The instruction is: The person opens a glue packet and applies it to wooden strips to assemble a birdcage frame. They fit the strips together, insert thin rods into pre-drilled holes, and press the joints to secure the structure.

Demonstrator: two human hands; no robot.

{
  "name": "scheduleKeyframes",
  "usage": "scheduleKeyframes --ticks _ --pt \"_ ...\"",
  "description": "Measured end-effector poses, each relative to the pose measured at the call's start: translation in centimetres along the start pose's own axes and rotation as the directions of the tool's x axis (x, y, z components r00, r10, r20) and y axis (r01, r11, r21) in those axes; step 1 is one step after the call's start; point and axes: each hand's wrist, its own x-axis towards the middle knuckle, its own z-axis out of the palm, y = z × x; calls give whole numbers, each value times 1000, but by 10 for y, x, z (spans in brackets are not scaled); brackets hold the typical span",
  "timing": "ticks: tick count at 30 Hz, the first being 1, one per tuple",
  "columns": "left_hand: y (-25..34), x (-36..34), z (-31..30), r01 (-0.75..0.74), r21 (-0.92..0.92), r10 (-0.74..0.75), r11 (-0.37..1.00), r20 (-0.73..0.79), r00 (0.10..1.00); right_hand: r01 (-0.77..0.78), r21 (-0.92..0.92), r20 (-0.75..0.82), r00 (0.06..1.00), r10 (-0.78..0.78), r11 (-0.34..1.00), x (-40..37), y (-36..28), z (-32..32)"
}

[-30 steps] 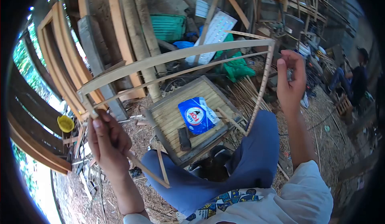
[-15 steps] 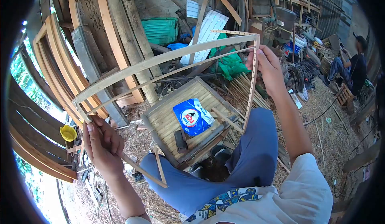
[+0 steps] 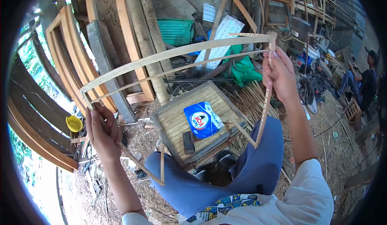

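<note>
I hold a frame of thin bamboo strips [image 3: 173, 55] up in front of me, its two long slats running from lower left to upper right. My left hand [image 3: 102, 132] grips the frame's left side strip near its corner. My right hand [image 3: 279, 75] is closed on the right side strip, a drilled slat with a row of small holes, close to the top corner. Below the frame, between my knees, sits a small slatted bamboo stool [image 3: 193, 122] with a blue plastic packet [image 3: 202, 119] and a dark tool [image 3: 188, 141] lying on it.
Wooden window frames [image 3: 68, 60] and bamboo poles [image 3: 151, 35] lean at the left. A yellow bowl [image 3: 74, 124] lies on the littered ground. A green crate [image 3: 175, 31], green cloth and bamboo sticks [image 3: 252, 94] lie behind the stool. Another person [image 3: 365, 84] sits at far right.
My right hand, which was off the frame a second ago, has closed on the right side strip. The frame has shifted slightly right and up with the view.
</note>
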Motion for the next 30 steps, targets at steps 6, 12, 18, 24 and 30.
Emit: scheduleKeyframes --ticks 6,12,18,24,30 --pt "4 3 -7 1 -13 0 1000 61 998 21 -69 -50 998 -24 997 0 3 -4" --pt "5 3 -3 50 5 -50 999 55 997 58 -121 -49 997 -65 991 -2 4 -1" --pt "8 -1 2 33 73 -37 997 46 998 88 -182 -40 994 -97 979 -1 2 0" --pt "5 -5 0 51 53 -54 997 54 997 96 -229 -43 993 -109 969 1 2 -3" --pt "8 -7 1 58 89 -61 994 35 998 99 -228 -37 993 -110 969 3 2 -4"
